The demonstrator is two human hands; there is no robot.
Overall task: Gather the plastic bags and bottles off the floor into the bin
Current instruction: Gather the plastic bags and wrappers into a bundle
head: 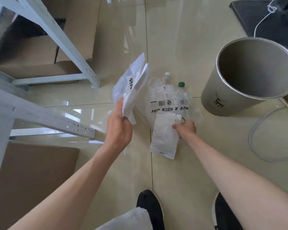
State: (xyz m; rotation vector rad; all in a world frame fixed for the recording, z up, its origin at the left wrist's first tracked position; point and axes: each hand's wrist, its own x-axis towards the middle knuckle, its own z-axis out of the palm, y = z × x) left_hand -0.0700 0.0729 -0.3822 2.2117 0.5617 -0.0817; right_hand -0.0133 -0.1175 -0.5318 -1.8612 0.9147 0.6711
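My left hand (119, 125) is raised above the floor, shut on a bundle of clear and white plastic bags (133, 83). My right hand (185, 127) is down at the floor, its fingers pinching the top corner of a small white plastic bag (164, 136). Under that bag lies a clear bag printed with black letters and a barcode (169, 103). Two clear bottles lie partly beneath the bags, one with a white cap (167, 74), one with a green cap (181, 84). The grey round bin (223, 98) stands open to the right.
A white metal rack frame (63, 42) and cardboard boxes (32, 165) fill the left side. A black mat (264, 19) lies at the back right, and a pale cable (263, 130) loops on the tiles beside the bin. My black shoes (150, 206) are at the bottom.
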